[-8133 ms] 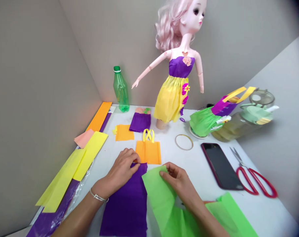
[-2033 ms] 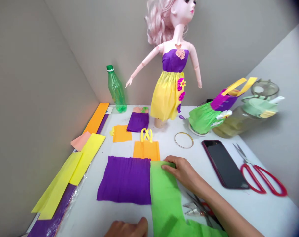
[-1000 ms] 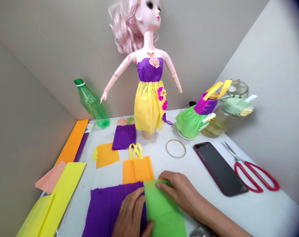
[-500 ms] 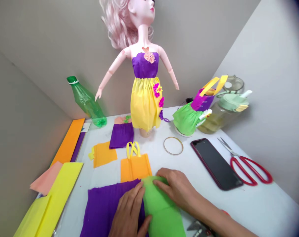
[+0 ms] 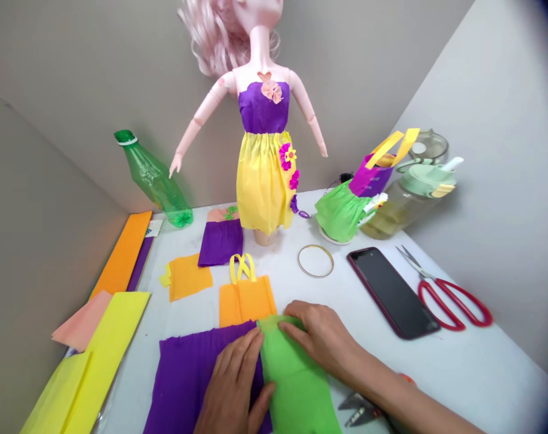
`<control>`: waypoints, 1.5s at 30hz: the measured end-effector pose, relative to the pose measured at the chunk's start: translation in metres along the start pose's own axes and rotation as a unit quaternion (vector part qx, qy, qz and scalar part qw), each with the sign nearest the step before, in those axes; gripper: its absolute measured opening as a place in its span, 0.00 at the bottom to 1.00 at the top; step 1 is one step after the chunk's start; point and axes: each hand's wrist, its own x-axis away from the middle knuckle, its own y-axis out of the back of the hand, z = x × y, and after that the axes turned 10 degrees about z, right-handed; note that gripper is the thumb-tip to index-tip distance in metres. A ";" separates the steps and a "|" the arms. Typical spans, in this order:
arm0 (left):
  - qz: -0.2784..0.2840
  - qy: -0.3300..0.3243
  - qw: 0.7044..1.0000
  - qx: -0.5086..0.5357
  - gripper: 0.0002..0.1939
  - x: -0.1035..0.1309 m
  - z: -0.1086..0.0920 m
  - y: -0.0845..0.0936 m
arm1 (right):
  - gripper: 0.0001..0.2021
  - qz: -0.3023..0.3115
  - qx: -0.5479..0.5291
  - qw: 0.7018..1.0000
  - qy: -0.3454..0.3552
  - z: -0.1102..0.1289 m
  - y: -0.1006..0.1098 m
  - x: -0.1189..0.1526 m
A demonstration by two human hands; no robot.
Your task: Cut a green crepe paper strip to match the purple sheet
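My left hand (image 5: pixel 233 383) lies flat on a purple crepe paper sheet (image 5: pixel 183 367), its fingertips at the seam where the purple meets a green crepe paper piece (image 5: pixel 296 386). The left thumb reaches over onto the green edge. My right hand (image 5: pixel 316 334) rests on the upper right part of the green piece, thumb and forefinger apart with green showing between them. Its other fingers are partly hidden. Just beyond the sheets lies a small orange paper bag shape (image 5: pixel 246 301) with crossed yellow handles.
A doll (image 5: pixel 264 181) in a purple and yellow dress stands at the back. A green bottle (image 5: pixel 154 181) leans left. Right are a bangle (image 5: pixel 316 260), phone (image 5: pixel 393 292), red-handled scissors (image 5: pixel 454 301) and a green paper dress (image 5: pixel 343 211). Yellow paper (image 5: pixel 115 343) lies left. A metal tool (image 5: pixel 357 410) sits beneath my right forearm.
The view has tilted slightly, so the things appear a little higher and farther left. Both hands keep nearly the same place on the purple and green papers.
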 end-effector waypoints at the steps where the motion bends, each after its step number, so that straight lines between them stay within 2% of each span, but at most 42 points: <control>1: 0.000 0.006 1.000 0.006 0.27 0.000 0.000 0.000 | 0.08 0.000 0.001 1.000 -0.001 0.000 0.000 0.000; 5: 0.004 0.034 0.999 0.039 0.26 0.000 0.000 0.002 | 0.08 0.000 0.000 1.000 0.000 0.001 0.002 0.001; 10: -0.003 0.031 0.998 0.053 0.28 0.000 0.001 0.005 | 0.08 0.002 -0.015 1.000 0.009 -0.001 0.002 0.001; 16: -0.001 0.046 0.999 0.024 0.33 0.002 0.001 0.003 | 0.09 -0.002 -0.029 0.999 0.017 -0.006 -0.001 0.000; 27: 0.011 0.063 0.997 0.046 0.43 0.005 0.002 -0.003 | 0.09 -0.002 -0.011 1.000 0.005 -0.004 -0.003 -0.001; 33: 0.019 0.063 0.996 0.054 0.43 0.006 0.002 -0.001 | 0.08 -0.007 -0.066 0.997 0.030 -0.009 -0.002 0.000; 45: 0.018 0.064 0.996 0.056 0.41 0.007 0.003 -0.003 | 0.09 -0.005 0.017 1.000 -0.013 0.003 -0.003 0.000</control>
